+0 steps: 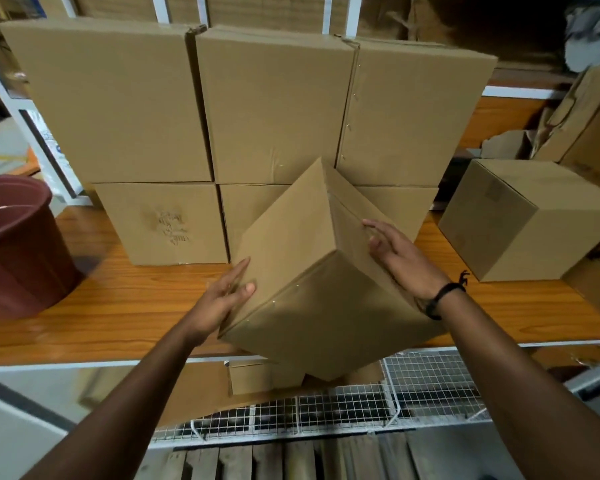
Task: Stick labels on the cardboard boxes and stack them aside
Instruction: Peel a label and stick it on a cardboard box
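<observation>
A plain cardboard box (312,271) hangs tilted on one corner above the front edge of the wooden shelf (118,306). My left hand (222,299) presses flat against its left face, thumb on the edge. My right hand (395,254) presses its right face with straight fingers; a black band circles that wrist. Behind the box, a stack of several larger cardboard boxes (274,105) stands in two rows. No label shows on any visible face.
A dark red plastic bucket (18,244) stands at the left of the shelf. A single cardboard box (530,216) sits at the right, with torn cardboard behind it. Below the shelf edge are a small box (253,377) and a wire mesh rack (413,396).
</observation>
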Action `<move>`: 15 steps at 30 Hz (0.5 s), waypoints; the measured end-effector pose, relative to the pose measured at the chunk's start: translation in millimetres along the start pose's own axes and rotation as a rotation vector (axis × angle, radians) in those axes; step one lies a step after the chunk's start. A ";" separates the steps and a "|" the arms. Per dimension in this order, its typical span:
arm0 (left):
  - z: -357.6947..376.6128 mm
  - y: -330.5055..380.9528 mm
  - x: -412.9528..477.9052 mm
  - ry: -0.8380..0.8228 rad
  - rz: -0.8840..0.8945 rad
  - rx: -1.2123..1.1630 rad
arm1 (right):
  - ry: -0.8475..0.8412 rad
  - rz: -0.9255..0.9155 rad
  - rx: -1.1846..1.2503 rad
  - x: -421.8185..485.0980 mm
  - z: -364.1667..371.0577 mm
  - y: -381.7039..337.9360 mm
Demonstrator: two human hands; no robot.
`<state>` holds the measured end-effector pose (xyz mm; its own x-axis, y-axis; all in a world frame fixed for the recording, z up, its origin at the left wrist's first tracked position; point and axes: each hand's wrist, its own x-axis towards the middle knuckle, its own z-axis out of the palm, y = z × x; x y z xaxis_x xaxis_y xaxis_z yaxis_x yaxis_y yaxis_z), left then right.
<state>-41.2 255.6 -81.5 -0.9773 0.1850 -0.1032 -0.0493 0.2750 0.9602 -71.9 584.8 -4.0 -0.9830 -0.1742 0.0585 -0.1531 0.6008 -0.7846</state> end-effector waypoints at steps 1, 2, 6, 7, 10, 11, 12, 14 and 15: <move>0.2 0.8 0.5 -0.012 -0.015 -0.052 | 0.021 -0.002 0.005 2.2 -0.7 -5.8; 0.7 3.6 1.4 -0.021 -0.018 -0.084 | 0.033 -0.011 0.019 4.5 -1.8 -13.9; 9.4 21.7 7.2 0.003 0.008 -0.092 | -0.035 -0.065 0.093 17.2 -15.0 -40.0; 9.5 28.1 8.4 0.033 0.014 -0.101 | -0.046 -0.065 0.096 19.1 -19.8 -41.6; -1.8 48.9 14.2 0.169 0.039 -0.111 | -0.080 -0.012 0.244 20.8 -36.2 -32.4; -6.7 54.5 16.0 0.191 0.051 -0.103 | -0.098 0.015 0.315 20.3 -40.7 -27.6; -10.7 59.6 17.5 0.191 0.057 -0.091 | -0.118 0.040 0.368 19.3 -44.0 -22.8; -15.1 65.4 20.1 0.172 0.059 -0.050 | -0.140 0.061 0.406 16.6 -43.9 -14.3; -15.7 66.0 21.2 0.166 0.060 -0.024 | -0.144 0.057 0.421 15.3 -40.2 -8.7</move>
<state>-68.4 262.9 -16.2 -0.9991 0.0413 -0.0033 0.0069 0.2454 0.9694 -89.6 608.3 28.5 -0.9600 -0.2746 -0.0554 -0.0150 0.2477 -0.9687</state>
